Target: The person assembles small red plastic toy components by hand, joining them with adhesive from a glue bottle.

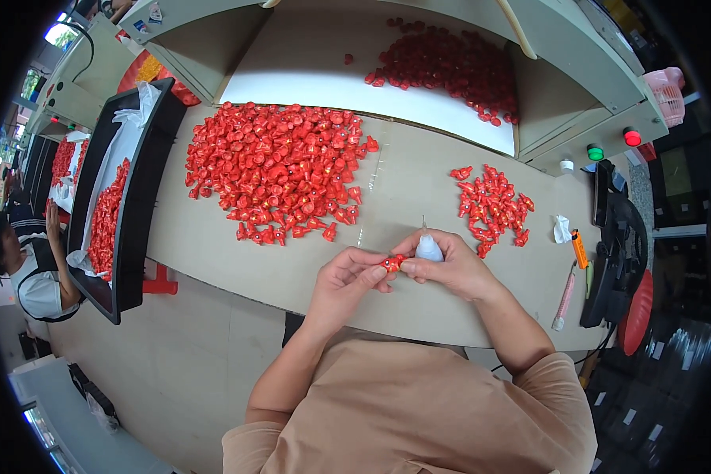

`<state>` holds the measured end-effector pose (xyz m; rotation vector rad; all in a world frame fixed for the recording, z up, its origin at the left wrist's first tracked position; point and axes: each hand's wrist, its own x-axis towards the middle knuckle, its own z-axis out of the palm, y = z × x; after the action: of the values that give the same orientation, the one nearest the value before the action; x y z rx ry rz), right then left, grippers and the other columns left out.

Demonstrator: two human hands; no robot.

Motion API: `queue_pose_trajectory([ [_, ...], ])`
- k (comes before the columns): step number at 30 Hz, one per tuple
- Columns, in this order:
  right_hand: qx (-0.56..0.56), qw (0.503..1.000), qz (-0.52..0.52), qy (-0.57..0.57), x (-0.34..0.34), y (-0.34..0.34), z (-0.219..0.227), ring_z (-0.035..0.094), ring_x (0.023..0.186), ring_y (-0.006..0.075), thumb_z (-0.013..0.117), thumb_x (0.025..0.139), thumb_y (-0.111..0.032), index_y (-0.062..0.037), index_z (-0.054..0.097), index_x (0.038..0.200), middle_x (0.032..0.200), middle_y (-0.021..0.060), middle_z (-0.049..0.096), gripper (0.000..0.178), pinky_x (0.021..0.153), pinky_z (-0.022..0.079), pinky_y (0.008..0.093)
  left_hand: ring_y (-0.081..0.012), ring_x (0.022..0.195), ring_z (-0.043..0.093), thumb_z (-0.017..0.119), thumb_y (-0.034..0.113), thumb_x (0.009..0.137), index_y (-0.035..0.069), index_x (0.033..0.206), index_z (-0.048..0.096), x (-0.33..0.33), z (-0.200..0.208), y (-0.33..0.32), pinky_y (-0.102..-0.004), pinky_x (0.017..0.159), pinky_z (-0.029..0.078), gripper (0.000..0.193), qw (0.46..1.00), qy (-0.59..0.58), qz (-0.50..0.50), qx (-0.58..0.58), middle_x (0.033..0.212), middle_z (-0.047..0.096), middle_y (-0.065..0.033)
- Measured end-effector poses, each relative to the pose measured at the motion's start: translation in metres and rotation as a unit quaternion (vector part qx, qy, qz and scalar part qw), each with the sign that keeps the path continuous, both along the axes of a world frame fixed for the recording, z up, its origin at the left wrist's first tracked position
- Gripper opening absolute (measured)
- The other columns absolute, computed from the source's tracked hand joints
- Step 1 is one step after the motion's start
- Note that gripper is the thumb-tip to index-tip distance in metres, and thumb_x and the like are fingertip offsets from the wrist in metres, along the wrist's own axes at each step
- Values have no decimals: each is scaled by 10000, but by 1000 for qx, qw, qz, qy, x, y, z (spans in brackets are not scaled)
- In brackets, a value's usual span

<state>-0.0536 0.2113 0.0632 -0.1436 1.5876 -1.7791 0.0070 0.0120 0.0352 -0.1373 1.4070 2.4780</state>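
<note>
Left hand (344, 278) pinches small, glossy red, knobbly figure (392, 265); right hand (460, 270) touches it, gripping pale-blue, rounded, needle-tipped bottle (429, 249).

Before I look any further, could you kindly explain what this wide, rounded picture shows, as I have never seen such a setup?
No robot is at work here: these are a person's two bare hands, seen from above by a wide fisheye camera worn on the head, which bends straight edges. The left hand pinches a small red piece; the right hand meets it with its fingertips while also holding a pale blue bottle with a thin needle tip. On the table, a large heap of red pieces lies to the left and a smaller group to the right. More red pieces fill part of a long black tray at the left.
</note>
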Motion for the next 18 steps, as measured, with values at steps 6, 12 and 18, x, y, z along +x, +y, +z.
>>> queue_pose_trajectory([
  [6, -31, 998, 22, -50, -1, -1, -2, 529, 721, 51, 694, 832, -147, -22, 629, 1022, 889, 1, 628, 236, 620, 440, 208, -121, 812, 616, 602, 21, 888, -9, 1002, 588, -2, 3, -7, -272, 717, 516, 119, 997, 40, -11, -62, 959, 661, -95],
  [12, -18, 998, 38, -40, -1, -2, -2, 535, 724, 58, 699, 829, -149, -19, 629, 1000, 890, 7, 629, 226, 632, 449, 218, -113, 812, 610, 612, 19, 881, -12, 962, 601, -1, 1, -9, -264, 730, 509, 87, 994, 46, -21, -93, 942, 666, -93],
  [18, -20, 998, 16, -53, 0, -6, -4, 526, 702, 71, 704, 827, -110, -8, 628, 965, 854, 27, 626, 188, 631, 441, 218, -117, 808, 608, 605, 21, 887, -12, 962, 599, -1, -3, -9, -270, 735, 510, 82, 995, 56, -16, -83, 930, 664, -97],
])
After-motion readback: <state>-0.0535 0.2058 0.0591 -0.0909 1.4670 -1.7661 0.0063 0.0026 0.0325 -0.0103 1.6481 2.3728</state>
